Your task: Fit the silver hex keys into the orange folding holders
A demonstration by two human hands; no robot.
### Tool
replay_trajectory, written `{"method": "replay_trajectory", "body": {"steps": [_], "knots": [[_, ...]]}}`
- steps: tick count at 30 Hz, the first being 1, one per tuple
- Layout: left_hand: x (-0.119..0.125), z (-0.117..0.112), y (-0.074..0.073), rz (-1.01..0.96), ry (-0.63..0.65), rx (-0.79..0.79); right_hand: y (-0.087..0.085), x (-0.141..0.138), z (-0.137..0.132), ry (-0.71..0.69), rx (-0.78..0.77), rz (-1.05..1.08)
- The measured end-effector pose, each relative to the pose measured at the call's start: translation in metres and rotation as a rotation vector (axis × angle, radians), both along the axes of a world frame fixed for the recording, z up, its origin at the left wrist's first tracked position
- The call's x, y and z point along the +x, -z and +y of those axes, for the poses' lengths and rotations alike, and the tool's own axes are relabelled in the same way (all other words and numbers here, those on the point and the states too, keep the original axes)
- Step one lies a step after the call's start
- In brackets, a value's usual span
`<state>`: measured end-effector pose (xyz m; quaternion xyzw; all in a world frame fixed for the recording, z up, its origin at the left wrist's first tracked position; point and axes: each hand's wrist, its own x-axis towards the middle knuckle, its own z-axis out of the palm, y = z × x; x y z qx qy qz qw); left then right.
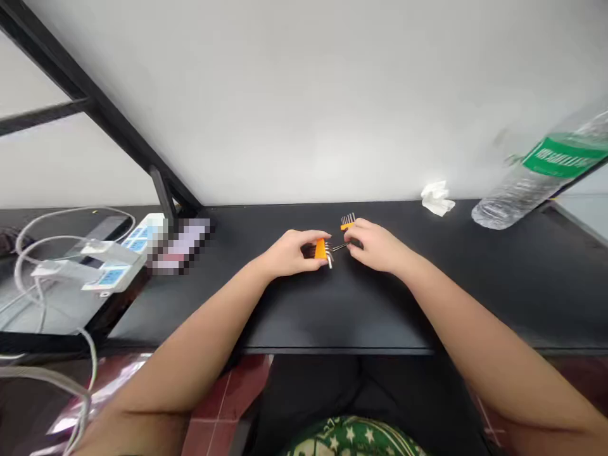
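Over the worktop (342, 310), the fingers of my left hand (291, 253) grip an orange holder (320, 249) of hex keys (329, 254), those of my right hand (375, 246) pinch a thin key (340, 247) between both hands, and a 2nd holder (348, 221) shows just beyond.

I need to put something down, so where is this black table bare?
The black table is bare between left hand and pixelated item, and between right hand and bottle. Crowded: mid-table around the orange holders, and far left around white cables.
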<state>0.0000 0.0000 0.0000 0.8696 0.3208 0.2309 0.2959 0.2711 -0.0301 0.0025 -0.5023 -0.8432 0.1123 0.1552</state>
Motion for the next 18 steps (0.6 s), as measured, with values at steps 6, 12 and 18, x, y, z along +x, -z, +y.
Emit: {"method": "replay_trajectory", "body": {"steps": [6, 12, 18], "knots": [[0.001, 0.003, 0.000, -0.058, -0.020, 0.044, 0.003, -0.003, 0.002, -0.024, -0.021, -0.135], [0.004, 0.001, -0.001, -0.074, -0.053, 0.057, 0.007, -0.005, 0.005, -0.036, 0.034, -0.195], [0.004, 0.002, -0.001, -0.054, -0.080, 0.044, 0.001, -0.010, 0.001, -0.005, -0.036, -0.248]]}}
